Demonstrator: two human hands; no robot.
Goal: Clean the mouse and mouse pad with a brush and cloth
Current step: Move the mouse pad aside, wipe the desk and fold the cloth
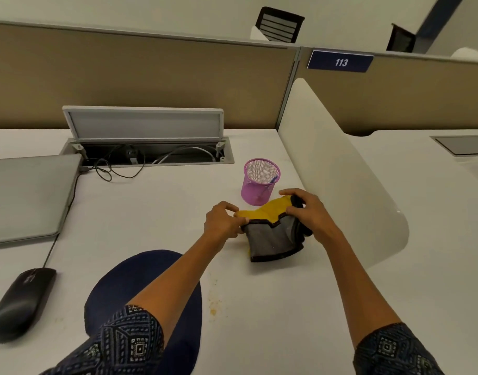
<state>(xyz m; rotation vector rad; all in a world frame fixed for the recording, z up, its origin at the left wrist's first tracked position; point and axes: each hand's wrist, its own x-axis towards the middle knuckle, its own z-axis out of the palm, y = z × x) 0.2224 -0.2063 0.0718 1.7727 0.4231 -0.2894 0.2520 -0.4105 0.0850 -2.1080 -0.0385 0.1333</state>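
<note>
A yellow and grey cloth [270,234] with a black hem lies folded on the white desk, right of centre. My left hand [223,221] pinches its left edge. My right hand [306,212] grips its far right corner. A round dark blue mouse pad [129,277] lies nearer to me, partly under my left forearm. The black wired mouse [20,303] sits on the bare desk at the far left, off the pad. A pink mesh cup [259,181] stands just behind the cloth with a thin blue-tipped stick inside; I cannot tell whether it is the brush.
A shut grey laptop [26,196] lies at the left. Behind it an open cable hatch [148,147] holds wires. A white curved divider [338,169] walls the desk's right side. Yellowish stains [213,304] mark the desk right of the pad.
</note>
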